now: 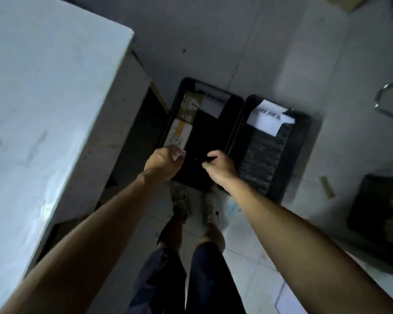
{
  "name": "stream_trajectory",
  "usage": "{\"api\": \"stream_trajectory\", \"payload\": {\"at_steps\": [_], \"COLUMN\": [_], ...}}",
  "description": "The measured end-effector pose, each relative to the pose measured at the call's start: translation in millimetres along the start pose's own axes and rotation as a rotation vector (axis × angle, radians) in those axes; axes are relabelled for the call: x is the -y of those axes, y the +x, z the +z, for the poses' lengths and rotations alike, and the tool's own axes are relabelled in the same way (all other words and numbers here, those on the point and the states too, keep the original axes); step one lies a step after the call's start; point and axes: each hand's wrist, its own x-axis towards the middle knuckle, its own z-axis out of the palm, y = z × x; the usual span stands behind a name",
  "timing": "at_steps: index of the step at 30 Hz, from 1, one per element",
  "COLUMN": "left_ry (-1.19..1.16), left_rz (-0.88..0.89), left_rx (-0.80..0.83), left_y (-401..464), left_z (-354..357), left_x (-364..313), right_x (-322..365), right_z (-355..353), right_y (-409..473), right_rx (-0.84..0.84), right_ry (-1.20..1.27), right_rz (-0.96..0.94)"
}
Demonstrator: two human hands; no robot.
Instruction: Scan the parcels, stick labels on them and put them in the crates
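As both hands grip a dark parcel [200, 141] over the left crate [238, 114], left hand [161, 164] and right hand [218, 165] fingers curled, lower it flat beside the boxes [184, 118] at the crate's left edge.

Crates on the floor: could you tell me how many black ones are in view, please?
3. The left crate lies under both hands, the middle crate directly right of it, touching, and the far-right crate stands apart, cut off by the frame edge. Others may lie out of view.
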Motion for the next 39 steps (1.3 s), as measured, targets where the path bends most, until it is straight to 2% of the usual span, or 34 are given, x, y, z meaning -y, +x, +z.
{"api": "stream_trajectory", "payload": {"at_steps": [4,7,13,16,19,24,29,39], "left_ry": [-0.043,-0.062,-0.102,-0.152,-0.193,-0.284,-0.389,-0.691], "left_rz": [-0.036,-0.078,-0.32,-0.459,-0.603,-0.78,-0.895,-1.047], "left_rx": [-0.108,-0.221,-0.5,-0.635,-0.739,-0.817,-0.945,-1.18], "left_y": [-100,-167,-309,-382,-462,-584,-688,-795], "left_z": [-60,-87,-109,-103,-84,-47,-11,29], "left_x": [-12,6,86,138,193,271,324,414], "right_x": [61,98,158,172,165,132,94,55], "right_z": [-23,-3,106,171,240,343,425,568], "right_y": [-86,-132,-231,-291,-356,-457,-539,-635], "right_rx": [0.076,0.151,0.324,0.387,0.465,0.589,0.684,0.859], "right_ry": [-0.182,-0.382,-0.881,-1.006,-1.096,-1.163,-1.22,-1.236], "right_rz": [-0.18,-0.318,-0.714,-0.881,-1.009,-1.164,-1.29,-1.437]}}
